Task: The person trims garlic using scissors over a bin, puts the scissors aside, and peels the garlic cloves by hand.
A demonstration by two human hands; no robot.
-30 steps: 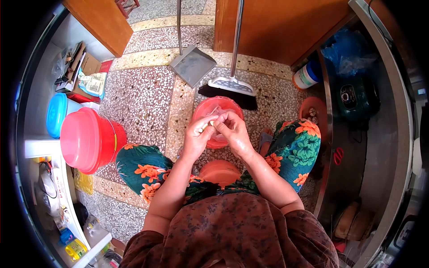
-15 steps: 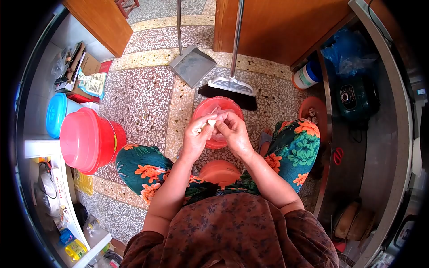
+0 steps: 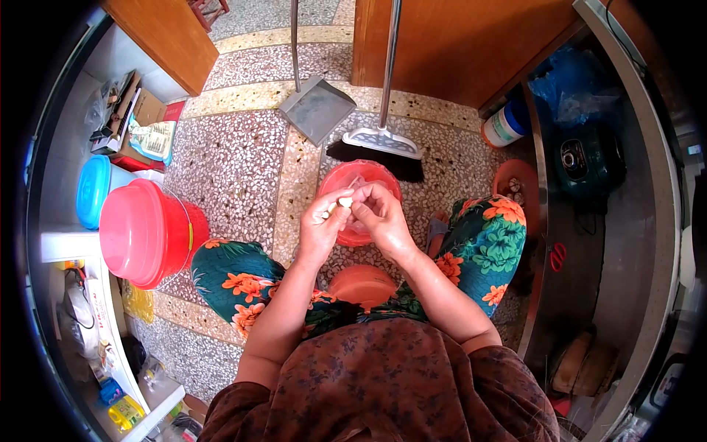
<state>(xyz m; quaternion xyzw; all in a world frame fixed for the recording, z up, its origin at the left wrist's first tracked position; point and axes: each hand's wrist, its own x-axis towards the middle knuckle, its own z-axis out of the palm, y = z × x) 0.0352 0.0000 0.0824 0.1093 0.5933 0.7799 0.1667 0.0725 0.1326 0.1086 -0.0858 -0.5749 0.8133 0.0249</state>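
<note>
Small pale pieces that look like garlic cloves [image 3: 345,202] are in my left hand [image 3: 321,225], one pinched at the fingertips and another in the curled fingers. My right hand [image 3: 384,222] is closed, thumb against fingers, close to the clove; what it grips, if anything, is too small to tell. Both hands are over a red basin [image 3: 335,175] lined with a clear plastic bag [image 3: 359,181]. An orange-red bowl [image 3: 361,283] stands on the floor between my legs, nearer my body.
Beyond the basin are a broom [image 3: 383,140] and a grey dustpan [image 3: 318,110]. A lidded red bucket [image 3: 140,232] stands at the left. At the right, a reddish bowl [image 3: 513,173] holds round whitish items beside an open cabinet with red scissors [image 3: 557,256].
The fingers have shifted slightly, and the clove at my left fingertips has turned and moved a little left, showing more clearly. The basin and bowls have stayed put.
</note>
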